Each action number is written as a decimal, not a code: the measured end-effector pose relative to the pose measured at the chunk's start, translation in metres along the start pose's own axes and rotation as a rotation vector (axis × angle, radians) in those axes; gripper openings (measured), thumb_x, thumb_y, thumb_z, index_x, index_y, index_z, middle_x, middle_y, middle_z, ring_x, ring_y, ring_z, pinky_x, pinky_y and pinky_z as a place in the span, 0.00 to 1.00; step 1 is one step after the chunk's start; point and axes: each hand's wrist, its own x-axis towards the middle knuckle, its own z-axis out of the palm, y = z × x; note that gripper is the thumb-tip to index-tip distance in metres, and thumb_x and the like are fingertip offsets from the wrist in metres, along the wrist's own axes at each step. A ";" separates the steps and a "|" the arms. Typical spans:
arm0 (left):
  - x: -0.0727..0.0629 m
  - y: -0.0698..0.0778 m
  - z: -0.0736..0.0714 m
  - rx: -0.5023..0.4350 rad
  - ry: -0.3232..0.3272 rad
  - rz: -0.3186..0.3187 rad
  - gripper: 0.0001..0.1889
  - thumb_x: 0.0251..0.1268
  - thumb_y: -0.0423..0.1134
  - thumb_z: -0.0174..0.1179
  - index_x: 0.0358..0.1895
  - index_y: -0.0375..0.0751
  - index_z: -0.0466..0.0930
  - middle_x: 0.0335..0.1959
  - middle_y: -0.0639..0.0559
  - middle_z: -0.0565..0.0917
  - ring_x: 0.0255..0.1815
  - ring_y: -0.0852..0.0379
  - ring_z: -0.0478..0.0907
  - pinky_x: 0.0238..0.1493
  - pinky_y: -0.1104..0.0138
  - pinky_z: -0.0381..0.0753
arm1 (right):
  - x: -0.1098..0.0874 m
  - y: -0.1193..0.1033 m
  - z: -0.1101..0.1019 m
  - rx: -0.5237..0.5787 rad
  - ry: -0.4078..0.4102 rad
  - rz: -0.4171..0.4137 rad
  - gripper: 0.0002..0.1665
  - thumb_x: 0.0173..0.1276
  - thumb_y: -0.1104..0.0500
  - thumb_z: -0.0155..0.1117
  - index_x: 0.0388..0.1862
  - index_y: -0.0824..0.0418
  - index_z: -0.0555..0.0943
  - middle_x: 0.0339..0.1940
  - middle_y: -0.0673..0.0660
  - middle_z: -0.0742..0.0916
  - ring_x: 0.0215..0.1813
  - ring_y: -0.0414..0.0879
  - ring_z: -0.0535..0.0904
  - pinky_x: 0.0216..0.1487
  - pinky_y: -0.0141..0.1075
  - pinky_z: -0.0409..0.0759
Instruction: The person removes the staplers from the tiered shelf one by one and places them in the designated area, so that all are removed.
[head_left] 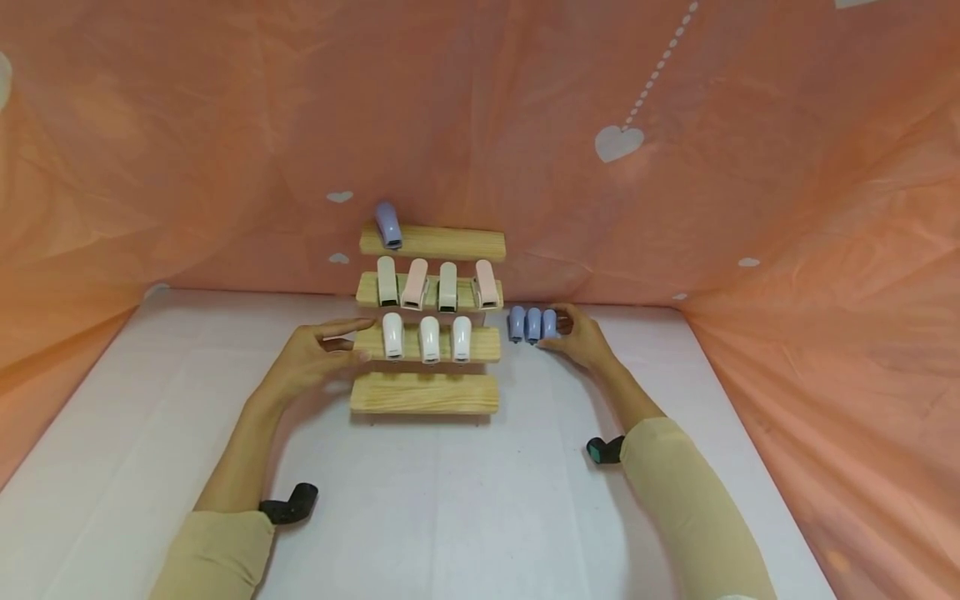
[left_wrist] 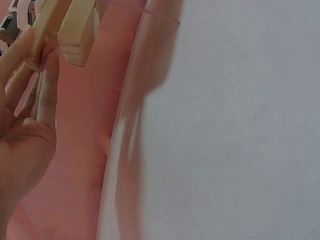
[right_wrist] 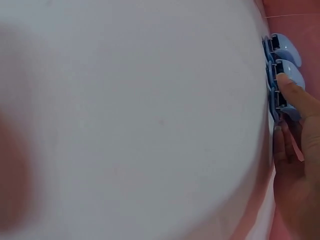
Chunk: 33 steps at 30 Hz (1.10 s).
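My left hand pinches the left end of a board of a tiered wooden display rack, thumb on one side and fingers on the other. White mini staplers stand on that board. Right of the rack, three purple mini staplers stand side by side on the table. My right hand grips the rightmost purple stapler; in the right wrist view the thumb lies across its front and the other fingers are partly hidden. Another purple stapler sits at the left of the top board.
Pale green staplers and pink staplers alternate on the second board. A white cloth covers the table. Behind and beside it hangs an orange-pink curtain with white hearts.
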 end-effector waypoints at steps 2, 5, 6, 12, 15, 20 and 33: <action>0.000 0.000 0.000 -0.007 0.001 -0.009 0.27 0.61 0.37 0.71 0.64 0.38 0.78 0.63 0.39 0.77 0.45 0.63 0.82 0.45 0.74 0.81 | -0.001 -0.003 -0.003 0.012 -0.002 0.010 0.44 0.54 0.58 0.81 0.68 0.60 0.72 0.58 0.64 0.81 0.56 0.59 0.78 0.59 0.50 0.77; 0.000 0.001 0.000 -0.011 0.001 -0.022 0.28 0.60 0.38 0.72 0.65 0.38 0.78 0.62 0.39 0.78 0.45 0.64 0.82 0.45 0.73 0.81 | -0.002 -0.008 -0.008 0.026 0.001 0.014 0.42 0.57 0.58 0.80 0.69 0.56 0.72 0.60 0.63 0.81 0.57 0.58 0.78 0.60 0.50 0.77; 0.001 0.001 0.000 -0.008 0.002 -0.027 0.28 0.60 0.38 0.72 0.65 0.39 0.77 0.63 0.39 0.78 0.46 0.64 0.82 0.46 0.73 0.81 | -0.002 -0.010 -0.010 0.036 0.007 0.013 0.41 0.57 0.58 0.79 0.70 0.56 0.72 0.59 0.63 0.81 0.57 0.59 0.78 0.60 0.50 0.77; 0.001 0.006 -0.003 0.028 0.011 -0.058 0.30 0.60 0.43 0.72 0.66 0.42 0.77 0.65 0.43 0.77 0.49 0.64 0.80 0.47 0.75 0.79 | 0.001 -0.023 -0.021 0.101 0.055 -0.063 0.36 0.60 0.63 0.76 0.67 0.62 0.75 0.55 0.65 0.83 0.54 0.60 0.79 0.58 0.50 0.78; 0.001 0.007 -0.003 0.028 0.007 -0.060 0.30 0.60 0.43 0.72 0.66 0.42 0.77 0.65 0.43 0.77 0.50 0.64 0.80 0.48 0.76 0.78 | 0.003 -0.029 -0.025 0.133 0.093 -0.134 0.32 0.59 0.66 0.75 0.63 0.66 0.77 0.55 0.66 0.84 0.52 0.60 0.79 0.57 0.50 0.78; 0.001 0.006 -0.003 0.046 0.009 -0.068 0.30 0.60 0.43 0.72 0.66 0.42 0.77 0.67 0.45 0.75 0.54 0.55 0.80 0.49 0.76 0.78 | 0.004 -0.044 -0.034 0.171 0.119 -0.171 0.30 0.58 0.65 0.76 0.61 0.65 0.80 0.56 0.64 0.84 0.52 0.58 0.79 0.56 0.49 0.78; 0.001 0.001 -0.001 -0.021 -0.007 -0.005 0.28 0.61 0.37 0.71 0.65 0.37 0.77 0.64 0.39 0.76 0.45 0.68 0.82 0.46 0.75 0.80 | -0.011 -0.134 -0.048 0.251 0.120 -0.441 0.25 0.60 0.74 0.68 0.57 0.79 0.77 0.54 0.76 0.81 0.51 0.73 0.76 0.56 0.64 0.74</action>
